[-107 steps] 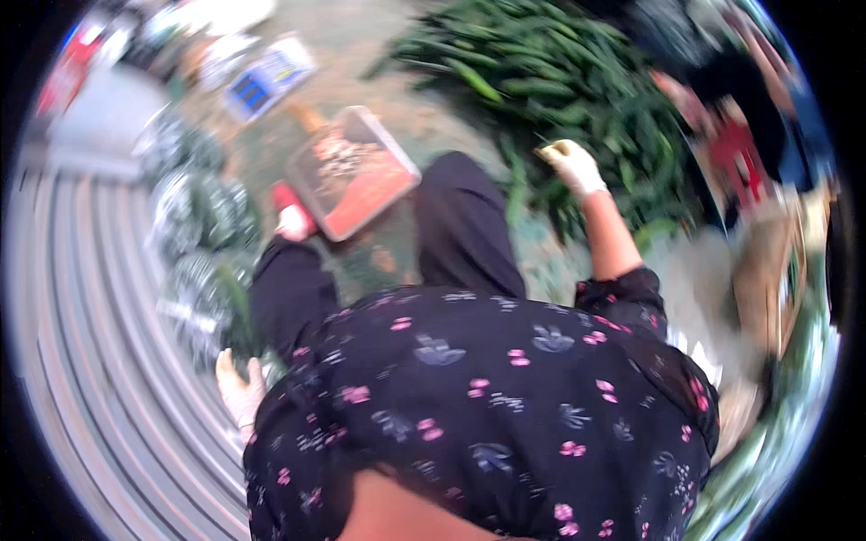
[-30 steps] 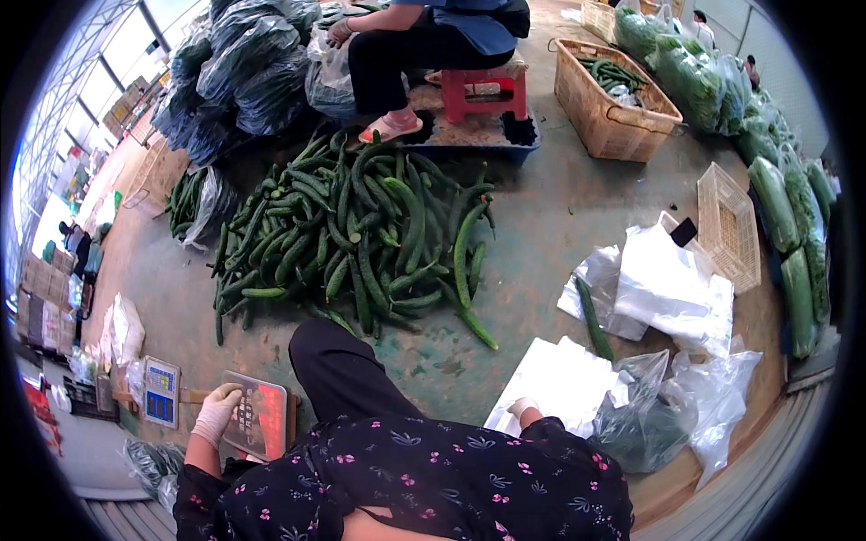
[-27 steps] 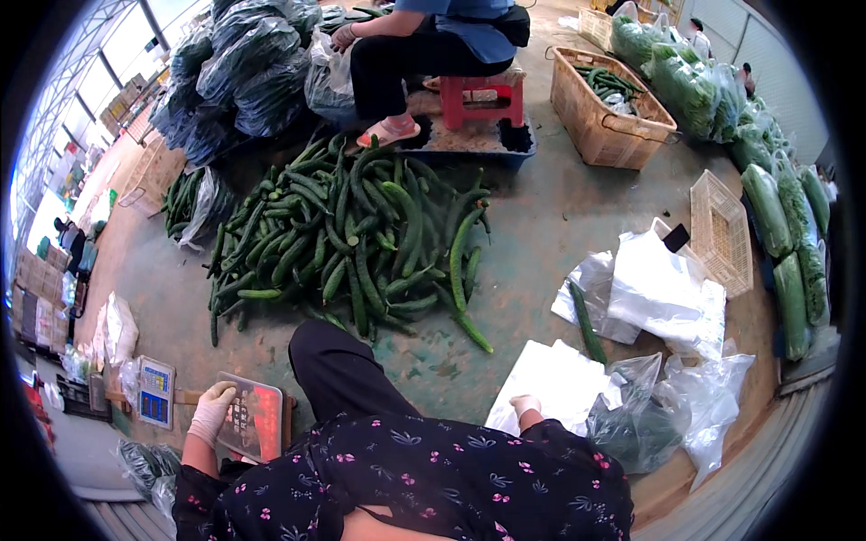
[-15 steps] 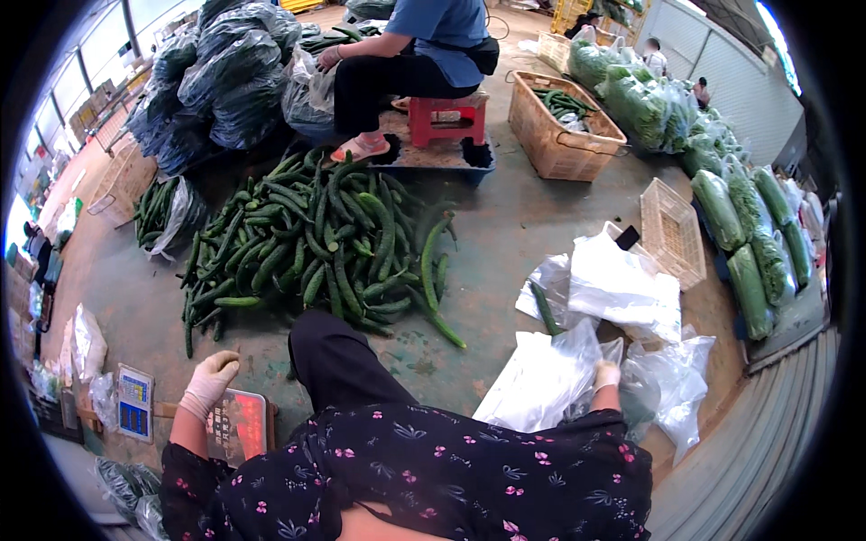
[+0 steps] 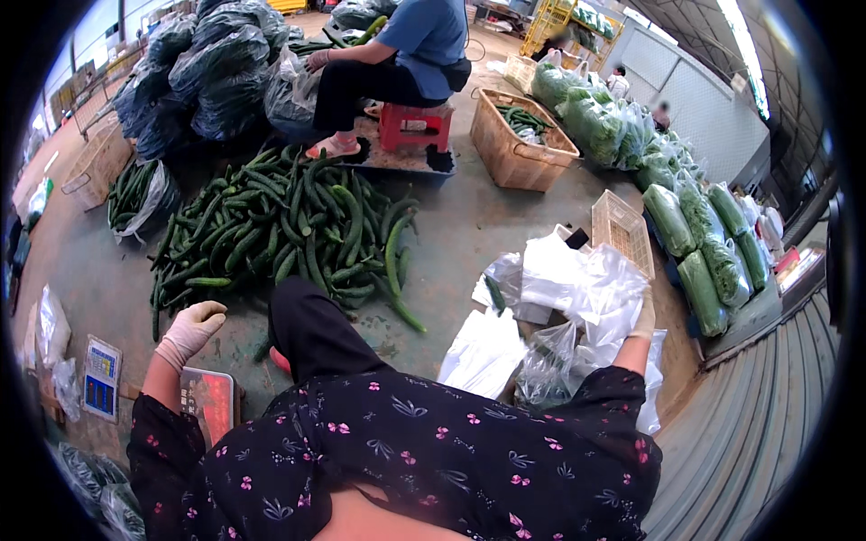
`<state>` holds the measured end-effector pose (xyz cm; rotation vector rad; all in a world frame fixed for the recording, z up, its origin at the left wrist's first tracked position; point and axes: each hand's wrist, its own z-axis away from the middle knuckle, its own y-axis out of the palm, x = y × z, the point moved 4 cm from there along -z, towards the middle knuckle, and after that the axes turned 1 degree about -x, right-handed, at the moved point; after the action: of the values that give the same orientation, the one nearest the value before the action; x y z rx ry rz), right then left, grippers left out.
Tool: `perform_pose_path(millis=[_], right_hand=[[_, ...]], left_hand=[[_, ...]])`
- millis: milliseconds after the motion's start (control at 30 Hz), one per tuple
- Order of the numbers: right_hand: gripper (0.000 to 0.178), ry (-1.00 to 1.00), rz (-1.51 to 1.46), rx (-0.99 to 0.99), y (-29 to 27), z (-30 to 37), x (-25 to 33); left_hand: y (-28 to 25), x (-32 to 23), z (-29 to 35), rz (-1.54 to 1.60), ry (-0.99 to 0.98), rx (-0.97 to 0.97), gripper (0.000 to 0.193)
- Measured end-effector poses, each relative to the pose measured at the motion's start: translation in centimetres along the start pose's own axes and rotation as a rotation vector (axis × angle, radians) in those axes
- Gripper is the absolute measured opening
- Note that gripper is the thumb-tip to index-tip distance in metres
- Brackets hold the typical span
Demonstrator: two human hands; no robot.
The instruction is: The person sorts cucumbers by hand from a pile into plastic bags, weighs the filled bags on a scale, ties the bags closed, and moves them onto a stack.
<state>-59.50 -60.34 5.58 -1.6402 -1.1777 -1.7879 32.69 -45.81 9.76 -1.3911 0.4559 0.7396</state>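
My left hand (image 5: 192,329), in a pale glove, hangs above the red-topped scale (image 5: 209,401). Its fingers are loosely bent, and I see nothing between them. To the right, my gloved right hand (image 5: 644,317) grips the edge of a white plastic bag (image 5: 606,293); its fingertips are partly hidden. More clear and white bags (image 5: 483,353) lie beside it, and a single cucumber (image 5: 494,293) rests among them. Ahead of my knee spreads a large heap of dark green cucumbers (image 5: 271,221) on the floor.
A person (image 5: 419,54) sits on a red stool (image 5: 415,126) beyond the heap. Stuffed dark bags (image 5: 221,81) are stacked at far left. Plastic crates (image 5: 523,149) and bagged vegetables (image 5: 667,225) stand to the right. The scale's display (image 5: 102,379) is at left.
My right hand has moved forward and right, drawing the white bag with it. My view has shifted to the right. The left hand remains near the scale.
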Motion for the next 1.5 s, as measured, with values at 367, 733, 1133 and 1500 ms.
perform_pose_path(millis=[367,733,1133,1500], right_hand=[[0.034,-0.334,0.581,1.251,42.7,24.5,8.1],[0.041,-1.052,0.124,1.784,53.9,49.2,-3.4],[0.037,-0.045,0.134,1.436,60.6,40.9,-7.6],[0.023,0.582,-0.192,1.695,60.3,43.8,-7.6]], left_hand=[[3.7,-8.2,2.0,0.862,0.143,0.184,0.04],[3.6,-5.8,0.8,1.374,0.201,-0.38,0.029],[-3.2,-1.7,3.9,1.709,0.194,-0.305,0.031],[-6.8,4.7,6.8,1.141,0.122,-0.826,0.031]])
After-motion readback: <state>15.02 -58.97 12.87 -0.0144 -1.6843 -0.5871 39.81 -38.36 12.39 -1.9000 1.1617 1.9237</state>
